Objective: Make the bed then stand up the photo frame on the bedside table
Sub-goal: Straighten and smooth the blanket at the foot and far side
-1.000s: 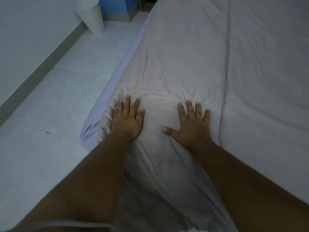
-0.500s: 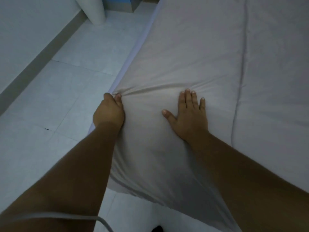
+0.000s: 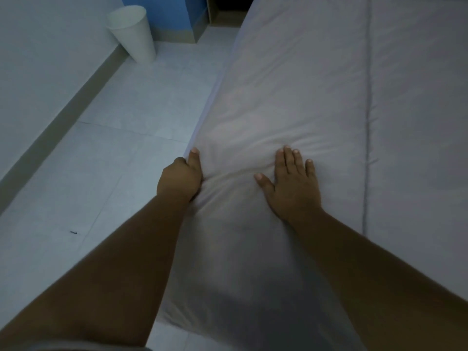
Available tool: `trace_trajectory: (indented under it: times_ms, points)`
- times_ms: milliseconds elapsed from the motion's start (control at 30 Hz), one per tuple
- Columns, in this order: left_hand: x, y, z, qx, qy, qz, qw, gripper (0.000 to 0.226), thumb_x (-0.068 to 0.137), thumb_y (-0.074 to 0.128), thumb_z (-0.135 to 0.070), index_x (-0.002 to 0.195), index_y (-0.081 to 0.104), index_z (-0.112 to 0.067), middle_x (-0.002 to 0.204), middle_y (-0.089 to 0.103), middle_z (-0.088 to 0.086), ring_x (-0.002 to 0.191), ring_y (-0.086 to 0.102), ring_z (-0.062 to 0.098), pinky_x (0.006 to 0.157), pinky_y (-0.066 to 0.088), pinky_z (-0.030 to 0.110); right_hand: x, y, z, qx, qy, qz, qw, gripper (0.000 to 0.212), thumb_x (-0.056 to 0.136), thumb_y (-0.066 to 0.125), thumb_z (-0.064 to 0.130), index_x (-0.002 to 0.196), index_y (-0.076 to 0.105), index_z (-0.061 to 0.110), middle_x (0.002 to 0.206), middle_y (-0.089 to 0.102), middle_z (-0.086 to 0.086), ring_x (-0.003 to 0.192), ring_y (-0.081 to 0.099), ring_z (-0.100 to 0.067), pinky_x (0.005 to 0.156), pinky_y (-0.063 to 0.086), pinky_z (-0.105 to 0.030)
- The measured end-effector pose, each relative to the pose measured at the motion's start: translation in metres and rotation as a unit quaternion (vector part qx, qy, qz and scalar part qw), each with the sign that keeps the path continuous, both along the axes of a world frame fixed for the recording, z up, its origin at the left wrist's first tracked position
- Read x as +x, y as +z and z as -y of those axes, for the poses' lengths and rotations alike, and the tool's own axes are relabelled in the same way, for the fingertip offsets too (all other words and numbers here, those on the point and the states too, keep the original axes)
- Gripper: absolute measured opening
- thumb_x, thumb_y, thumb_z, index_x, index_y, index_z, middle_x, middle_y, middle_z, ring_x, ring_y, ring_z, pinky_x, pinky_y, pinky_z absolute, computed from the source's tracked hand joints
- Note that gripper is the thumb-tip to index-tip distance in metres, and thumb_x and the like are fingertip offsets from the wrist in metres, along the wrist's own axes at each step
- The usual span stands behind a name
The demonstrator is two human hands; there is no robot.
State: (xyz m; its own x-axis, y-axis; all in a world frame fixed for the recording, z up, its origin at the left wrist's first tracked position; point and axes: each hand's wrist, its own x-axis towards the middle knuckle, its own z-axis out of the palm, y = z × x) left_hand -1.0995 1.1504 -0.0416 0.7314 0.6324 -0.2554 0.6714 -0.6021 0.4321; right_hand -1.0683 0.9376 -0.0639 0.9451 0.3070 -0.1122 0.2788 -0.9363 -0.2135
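Observation:
A pale grey bed sheet [image 3: 291, 92] covers the bed and fills the right side of the head view. My left hand [image 3: 181, 179] is at the bed's left edge, with its fingers curled over the side and the thumb on top, gripping the sheet's edge. My right hand [image 3: 293, 184] lies flat on the sheet, fingers spread, palm down. Wrinkles bunch in the fabric between the two hands. A long seam [image 3: 368, 110] runs up the bed to the right of my right hand. No photo frame or bedside table is in view.
A white tiled floor [image 3: 106, 160] lies left of the bed, bounded by a wall with a grey skirting. A white tapered bin [image 3: 133, 34] stands in the far corner beside a blue cabinet [image 3: 164, 13]. A small dark speck [image 3: 74, 232] lies on the floor.
My left hand went from lying flat on the sheet to curling around the bed's left edge. My right hand stayed flat on the sheet. The bunched corner of the sheet has been pulled smoother.

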Motion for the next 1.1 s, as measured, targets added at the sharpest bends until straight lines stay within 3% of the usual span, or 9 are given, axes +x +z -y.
trace_trajectory:
  times_ms: [567, 767, 900, 1100]
  points:
    - [0.236, -0.007, -0.006, -0.001, -0.065, -0.019, 0.998, 0.07, 0.098, 0.023, -0.054, 0.13, 0.048, 0.003, 0.134, 0.051, 0.027, 0.124, 0.047, 0.04, 0.104, 0.037, 0.039, 0.192, -0.006, -0.046, 0.037, -0.015, 0.012, 0.999, 0.077, 0.094, 0.023, 0.059, 0.151, 0.01, 0.008, 0.161, 0.007, -0.009, 0.148, 0.002, -0.022, 0.118, -0.005, -0.042]
    - [0.299, -0.024, -0.023, 0.014, -0.111, 0.02, 0.994, 0.072, 0.095, 0.026, -0.059, 0.119, 0.056, 0.002, 0.123, 0.058, 0.028, 0.115, 0.053, 0.041, 0.096, 0.043, 0.039, 0.238, -0.012, -0.068, 0.012, -0.037, 0.016, 0.999, 0.08, 0.092, 0.019, 0.062, 0.151, 0.007, 0.01, 0.161, 0.004, -0.007, 0.148, 0.0, -0.021, 0.119, -0.004, -0.042]
    - [0.338, -0.03, -0.038, -0.03, -0.156, 0.049, 0.986, 0.074, 0.093, 0.026, -0.062, 0.113, 0.059, 0.001, 0.117, 0.061, 0.026, 0.109, 0.057, 0.04, 0.093, 0.045, 0.039, 0.27, -0.012, -0.096, 0.001, -0.084, 0.015, 0.996, 0.079, 0.093, 0.02, 0.061, 0.151, 0.007, 0.01, 0.161, 0.003, -0.007, 0.148, -0.001, -0.02, 0.12, -0.004, -0.041]
    - [0.344, -0.025, -0.068, -0.098, -0.249, 0.063, 0.961, 0.052, 0.101, 0.032, -0.04, 0.121, 0.056, 0.002, 0.127, 0.057, 0.027, 0.119, 0.052, 0.039, 0.099, 0.04, 0.034, 0.297, -0.007, -0.144, -0.014, -0.148, 0.01, 0.989, 0.076, 0.095, 0.021, 0.058, 0.151, 0.007, 0.008, 0.161, 0.004, -0.008, 0.148, -0.001, -0.02, 0.119, -0.006, -0.038]
